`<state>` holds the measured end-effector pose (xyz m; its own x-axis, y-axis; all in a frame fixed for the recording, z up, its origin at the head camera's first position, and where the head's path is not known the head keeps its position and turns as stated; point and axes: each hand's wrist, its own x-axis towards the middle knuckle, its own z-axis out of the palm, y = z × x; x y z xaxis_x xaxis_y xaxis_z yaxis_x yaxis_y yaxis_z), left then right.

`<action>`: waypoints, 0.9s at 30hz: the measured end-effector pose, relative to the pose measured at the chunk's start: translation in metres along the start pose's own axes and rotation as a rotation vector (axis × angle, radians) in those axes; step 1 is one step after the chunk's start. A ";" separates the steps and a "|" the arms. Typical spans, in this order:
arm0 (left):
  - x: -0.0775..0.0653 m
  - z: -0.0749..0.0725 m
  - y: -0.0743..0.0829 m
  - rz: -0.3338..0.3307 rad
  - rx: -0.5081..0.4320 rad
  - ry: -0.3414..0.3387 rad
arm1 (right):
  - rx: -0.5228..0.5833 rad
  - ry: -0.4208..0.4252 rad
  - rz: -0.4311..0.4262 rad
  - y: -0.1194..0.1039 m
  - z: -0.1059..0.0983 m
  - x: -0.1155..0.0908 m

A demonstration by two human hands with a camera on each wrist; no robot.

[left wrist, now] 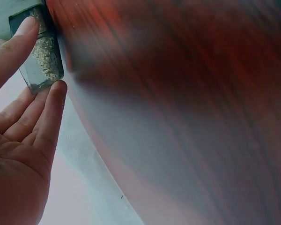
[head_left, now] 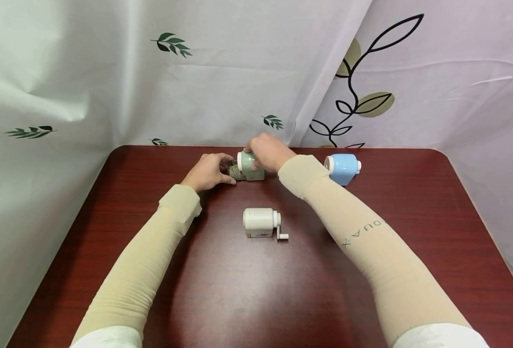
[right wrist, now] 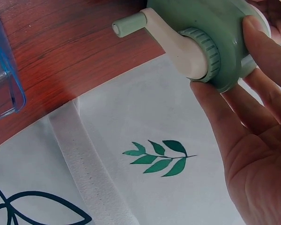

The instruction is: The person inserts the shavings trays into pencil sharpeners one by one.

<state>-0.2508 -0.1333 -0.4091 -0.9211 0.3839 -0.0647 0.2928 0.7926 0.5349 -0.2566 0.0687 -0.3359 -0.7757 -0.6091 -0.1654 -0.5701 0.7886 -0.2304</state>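
A green hand-crank pencil sharpener (head_left: 251,164) stands near the table's back edge, with its clear shavings drawer (head_left: 235,172) pulled out to the left. Pale shavings (left wrist: 47,58) lie in the drawer in the left wrist view. My left hand (head_left: 208,172) pinches the drawer between thumb and fingers at its outer end. From above and behind, my right hand (head_left: 270,152) grips the sharpener's body. In the right wrist view the green-and-cream crank (right wrist: 185,51) points away from my right fingers.
Nearer on the table (head_left: 221,290) stands a white hand-crank sharpener (head_left: 259,222), its crank to the right. A blue sharpener (head_left: 344,168) stands at the back right, partly behind my right sleeve (head_left: 369,246). White patterned sheeting (head_left: 212,96) hangs behind the table.
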 end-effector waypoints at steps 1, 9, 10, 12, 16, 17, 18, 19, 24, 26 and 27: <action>0.000 0.000 0.001 0.002 0.003 -0.003 | 0.001 0.001 0.000 0.000 0.000 0.000; 0.004 0.003 0.003 0.020 0.023 0.000 | -0.008 0.005 -0.006 0.000 0.001 0.001; 0.004 0.004 0.003 0.022 0.022 0.002 | -0.007 0.004 -0.007 0.000 0.001 0.001; 0.005 0.004 0.004 0.025 0.020 0.002 | -0.009 0.006 -0.007 0.001 0.001 0.001; 0.006 0.005 0.006 0.028 0.010 0.004 | -0.011 0.013 -0.006 0.001 0.002 0.000; 0.007 0.005 0.007 0.028 0.011 0.003 | -0.013 0.014 -0.005 0.001 0.002 0.000; 0.007 0.006 0.007 0.027 0.010 0.003 | -0.013 0.012 -0.006 0.001 0.002 0.000; 0.007 0.006 0.008 0.027 0.009 0.002 | -0.015 0.012 -0.006 0.001 0.002 0.001; 0.009 0.008 0.011 0.035 0.004 -0.001 | -0.027 0.014 -0.010 0.002 0.002 0.001; 0.009 0.008 0.012 0.038 0.005 0.001 | -0.029 0.015 -0.012 0.002 0.002 0.001; 0.010 0.008 0.012 0.040 0.006 0.002 | -0.027 0.015 -0.013 0.002 0.002 0.000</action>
<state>-0.2540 -0.1160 -0.4100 -0.9092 0.4143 -0.0416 0.3309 0.7796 0.5318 -0.2574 0.0697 -0.3385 -0.7720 -0.6182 -0.1479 -0.5873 0.7827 -0.2061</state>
